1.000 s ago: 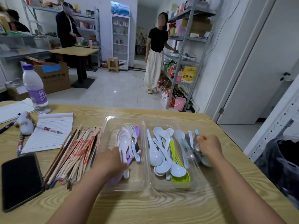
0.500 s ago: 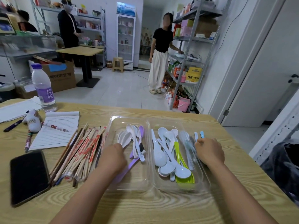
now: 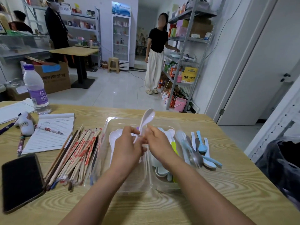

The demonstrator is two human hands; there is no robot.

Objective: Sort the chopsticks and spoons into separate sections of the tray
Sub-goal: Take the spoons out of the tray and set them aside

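A clear two-section plastic tray (image 3: 129, 184) lies on the wooden table in front of me. My left hand (image 3: 128, 146) and my right hand (image 3: 155, 143) meet above its middle, and both pinch the handle of a white spoon (image 3: 146, 118) that stands upright, bowl up. White spoons (image 3: 116, 135) lie in the left section; more white spoons and a green one (image 3: 174, 146) lie in the right section, partly hidden by my right arm. A pile of chopsticks (image 3: 76, 155) lies on the table left of the tray. Several blue and metal spoons (image 3: 198, 151) lie right of it.
A black phone (image 3: 21, 181) lies at the near left. A notepad with a pen (image 3: 50, 132), a small white toy (image 3: 25, 123) and a water bottle (image 3: 36, 91) stand further back on the left. People stand by shelves across the room.
Both hands left the tray's sides and came together above its middle, lifting a white spoon upright. The blue and metal spoons that my right hand held now lie right of the tray.
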